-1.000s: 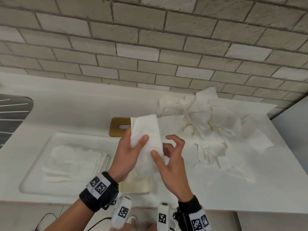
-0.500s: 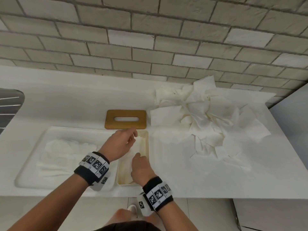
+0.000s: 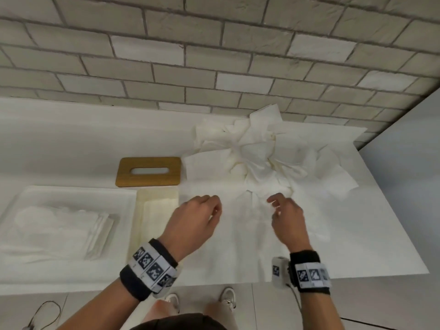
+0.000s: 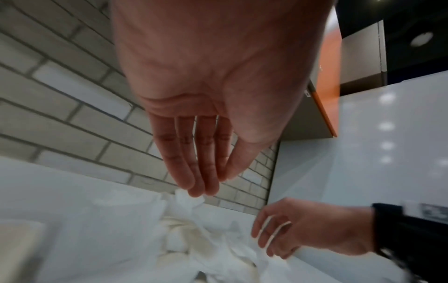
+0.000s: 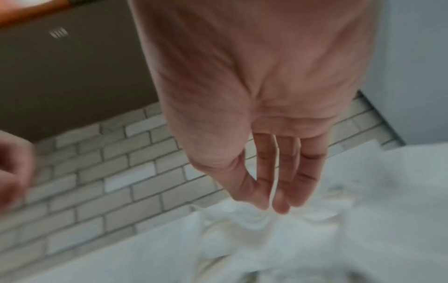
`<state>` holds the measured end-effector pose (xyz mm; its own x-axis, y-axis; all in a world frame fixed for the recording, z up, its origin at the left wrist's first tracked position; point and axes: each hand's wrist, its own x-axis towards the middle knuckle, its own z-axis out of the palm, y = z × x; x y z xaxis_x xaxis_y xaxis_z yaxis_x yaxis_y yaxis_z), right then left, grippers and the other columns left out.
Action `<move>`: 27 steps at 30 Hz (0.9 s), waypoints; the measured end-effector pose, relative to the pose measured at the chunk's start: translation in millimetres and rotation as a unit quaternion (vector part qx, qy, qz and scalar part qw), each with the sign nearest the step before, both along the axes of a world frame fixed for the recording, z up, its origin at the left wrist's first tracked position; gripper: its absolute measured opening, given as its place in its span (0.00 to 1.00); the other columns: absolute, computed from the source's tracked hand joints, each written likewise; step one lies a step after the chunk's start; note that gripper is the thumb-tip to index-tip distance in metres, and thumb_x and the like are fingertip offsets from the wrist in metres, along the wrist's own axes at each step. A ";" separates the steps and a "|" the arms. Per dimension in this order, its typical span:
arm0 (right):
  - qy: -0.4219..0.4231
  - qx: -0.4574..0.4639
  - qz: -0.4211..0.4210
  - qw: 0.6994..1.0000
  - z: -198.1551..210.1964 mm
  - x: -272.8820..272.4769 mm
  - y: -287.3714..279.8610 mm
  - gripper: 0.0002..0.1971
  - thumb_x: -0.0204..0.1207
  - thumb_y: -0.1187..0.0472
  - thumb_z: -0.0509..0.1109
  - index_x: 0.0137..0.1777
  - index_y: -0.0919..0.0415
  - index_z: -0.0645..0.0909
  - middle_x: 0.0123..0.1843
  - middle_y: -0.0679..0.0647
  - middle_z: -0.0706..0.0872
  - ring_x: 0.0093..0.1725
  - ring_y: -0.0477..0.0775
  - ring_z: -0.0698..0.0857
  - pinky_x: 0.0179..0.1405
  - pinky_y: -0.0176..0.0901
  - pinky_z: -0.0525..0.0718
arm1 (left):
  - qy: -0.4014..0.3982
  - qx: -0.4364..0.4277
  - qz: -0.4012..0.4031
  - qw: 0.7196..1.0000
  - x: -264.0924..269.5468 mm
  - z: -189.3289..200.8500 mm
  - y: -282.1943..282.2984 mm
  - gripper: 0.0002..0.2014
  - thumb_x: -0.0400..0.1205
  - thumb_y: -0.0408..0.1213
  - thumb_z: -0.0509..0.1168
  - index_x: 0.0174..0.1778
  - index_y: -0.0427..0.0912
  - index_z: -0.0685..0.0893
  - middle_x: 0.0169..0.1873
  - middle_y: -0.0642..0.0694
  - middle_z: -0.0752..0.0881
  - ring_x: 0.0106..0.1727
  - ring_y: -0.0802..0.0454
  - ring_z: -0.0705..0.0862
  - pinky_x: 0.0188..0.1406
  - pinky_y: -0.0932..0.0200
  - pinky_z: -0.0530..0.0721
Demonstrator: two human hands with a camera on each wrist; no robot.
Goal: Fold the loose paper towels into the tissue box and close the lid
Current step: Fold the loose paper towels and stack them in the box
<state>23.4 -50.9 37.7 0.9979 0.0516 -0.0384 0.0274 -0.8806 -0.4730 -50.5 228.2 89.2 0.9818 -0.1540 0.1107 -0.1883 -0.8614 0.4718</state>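
Head view of a white bench (image 3: 71, 144) set against a brick-tiled wall (image 3: 214, 55). The left hand (image 3: 192, 225) hovers just right of the tissue box (image 3: 139, 225), its fingers (image 4: 186, 157) extended and close together in the left wrist view, holding nothing. The right hand (image 3: 289, 221) hovers at the near edge of the heap of loose paper towels (image 3: 269, 156), fingers loosely extended with the thumb close to them in the right wrist view; it grips no towel, though whether the fingertips touch the paper cannot be told. The tissue box, cream-coloured and open at the top, stands on the bench between a shallow white tray (image 3: 21, 201) to its left and the towel heap to its right; paper lies inside it. The wooden lid (image 3: 147, 184), with its oval slot, lies flat on the bench just behind the box, apart from it. A stack of folded white sheets (image 3: 71, 229) rests in the tray.
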 end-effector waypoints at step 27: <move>-0.003 0.297 0.153 0.943 42.4 101.6 -116.1 0.10 0.88 0.53 0.77 0.63 0.50 0.80 0.35 0.49 0.86 0.38 0.47 0.85 0.43 0.46 0.85 | -0.060 -0.285 0.202 0.935 75.2 -20.7 -90.3 0.17 0.88 0.34 0.70 0.66 0.51 0.70 0.29 0.50 0.81 0.29 0.54 0.78 0.32 0.64 0.75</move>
